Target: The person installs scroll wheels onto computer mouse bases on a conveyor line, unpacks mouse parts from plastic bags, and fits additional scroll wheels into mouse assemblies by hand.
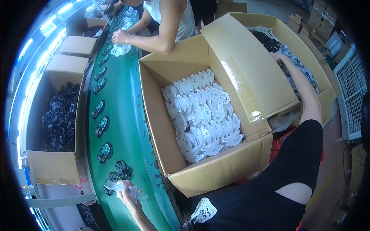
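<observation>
My left hand (126, 192) is over the green conveyor belt, its fingers closed on a crumpled clear plastic bag (134, 192). Right beside the bag, black parts (123, 169) lie bunched on the belt. My right arm stretches far out to the upper right, and my right hand (276, 56) reaches into a cardboard box of black and grey parts (266, 41). A box flap and the contents hide its fingers, so whether it grips anything is unclear.
A large open carton (219, 173) holds rows of white curved pieces (200, 111). Black assemblies with green circuit boards (102, 125) line the conveyor belt (123, 104). Another carton (54, 165) of black parts stands left. Farther up, a co-worker's hand (121, 37) handles clear plastic.
</observation>
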A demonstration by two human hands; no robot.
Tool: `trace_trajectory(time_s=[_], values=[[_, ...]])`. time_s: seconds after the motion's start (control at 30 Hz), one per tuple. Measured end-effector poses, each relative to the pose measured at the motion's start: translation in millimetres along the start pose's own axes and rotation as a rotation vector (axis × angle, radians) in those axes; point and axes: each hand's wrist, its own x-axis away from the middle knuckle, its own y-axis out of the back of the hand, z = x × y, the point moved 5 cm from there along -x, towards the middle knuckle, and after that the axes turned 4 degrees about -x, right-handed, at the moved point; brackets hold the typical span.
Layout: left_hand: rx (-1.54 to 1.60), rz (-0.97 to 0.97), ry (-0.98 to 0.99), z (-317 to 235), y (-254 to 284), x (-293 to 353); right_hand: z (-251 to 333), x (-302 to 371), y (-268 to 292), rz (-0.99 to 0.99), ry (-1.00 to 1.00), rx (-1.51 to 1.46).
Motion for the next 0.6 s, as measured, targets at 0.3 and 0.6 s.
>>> trace_trajectory(time_s=[0.3,0.6], values=[[-0.078,-0.266,0.145,7.0,34.8,18.1,180.3,89.2,-6.1,0.109,0.294,-0.258],[0.040,-0.250,0.069,-1.3,52.1,15.5,276.5,-127.1,131.2,0.166,0.471,-0.546]])
